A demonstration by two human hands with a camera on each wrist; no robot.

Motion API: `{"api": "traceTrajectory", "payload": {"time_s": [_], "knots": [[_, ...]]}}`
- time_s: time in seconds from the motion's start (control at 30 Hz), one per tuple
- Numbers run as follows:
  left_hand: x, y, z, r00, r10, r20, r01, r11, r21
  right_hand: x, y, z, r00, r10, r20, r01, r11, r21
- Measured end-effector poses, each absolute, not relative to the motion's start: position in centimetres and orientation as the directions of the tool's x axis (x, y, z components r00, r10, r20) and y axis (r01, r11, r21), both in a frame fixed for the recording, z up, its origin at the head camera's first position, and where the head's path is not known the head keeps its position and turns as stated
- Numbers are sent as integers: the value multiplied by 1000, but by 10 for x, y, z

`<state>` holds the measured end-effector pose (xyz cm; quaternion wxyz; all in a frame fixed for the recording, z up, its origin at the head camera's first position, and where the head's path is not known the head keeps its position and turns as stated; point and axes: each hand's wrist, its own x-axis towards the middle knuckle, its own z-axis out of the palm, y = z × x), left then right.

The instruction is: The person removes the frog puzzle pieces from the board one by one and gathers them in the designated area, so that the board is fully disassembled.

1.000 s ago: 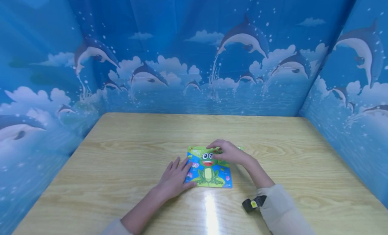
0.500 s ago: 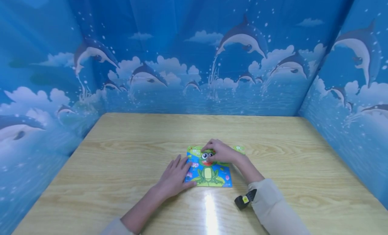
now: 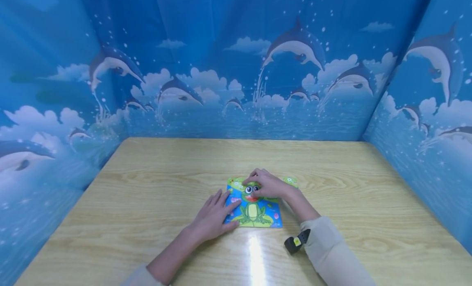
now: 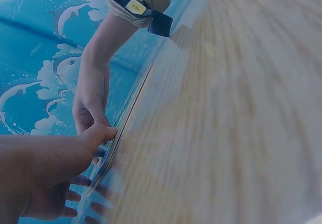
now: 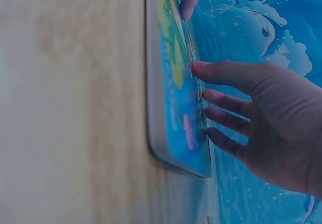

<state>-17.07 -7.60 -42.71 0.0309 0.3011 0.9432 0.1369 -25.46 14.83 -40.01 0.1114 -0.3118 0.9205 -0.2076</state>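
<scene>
A board with a frog picture (image 3: pixel 252 212) lies flat on the wooden table; seams are too fine to make out. My left hand (image 3: pixel 211 218) rests along its left edge, fingers spread, thumb by the near left corner. My right hand (image 3: pixel 268 184) arches over the upper part of the picture, thumb beside the frog's eyes and fingers near the top edge. In the right wrist view its thumb and fingertips touch the picture surface of the board (image 5: pixel 183 123), and no loose thing shows between them. A small green flowered piece (image 3: pixel 290 181) shows behind the right wrist, partly hidden.
The wooden table (image 3: pixel 166 167) reaches back to a blue dolphin-print curtain (image 3: pixel 206 64), which also lines both sides. A black strap with a small device (image 3: pixel 295 243) hangs at the right sleeve. Light glares on the tabletop in front of the board.
My right hand has shifted left over the frog's head, revealing more of the green flowered piece. My left index finger has moved farther onto the picture. The board has stayed nearly still.
</scene>
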Motion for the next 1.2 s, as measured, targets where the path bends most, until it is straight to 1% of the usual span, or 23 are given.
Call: {"api": "traceTrajectory", "payload": {"time_s": [0.2, 0.5, 0.87, 1.1, 1.2], "knots": [[-171, -76, -428, -816, 577, 36, 566, 783, 258, -254, 147, -398, -786, -610, -101, -512, 734, -447], [-172, -76, -429, -819, 573, 38, 562, 787, 255, -254, 145, -398, -788, -607, -105, -504, 733, -456], [-171, -75, -428, -821, 570, 31, 559, 792, 245, -252, 145, -398, -792, -607, -64, -517, 724, -457], [-170, -75, -426, -821, 570, 36, 559, 788, 257, -254, 148, -399, -827, -560, -57, -443, 711, -546], [-169, -75, -426, -820, 571, 41, 561, 787, 258, -255, 150, -400, -824, -565, -44, -451, 700, -553]]}}
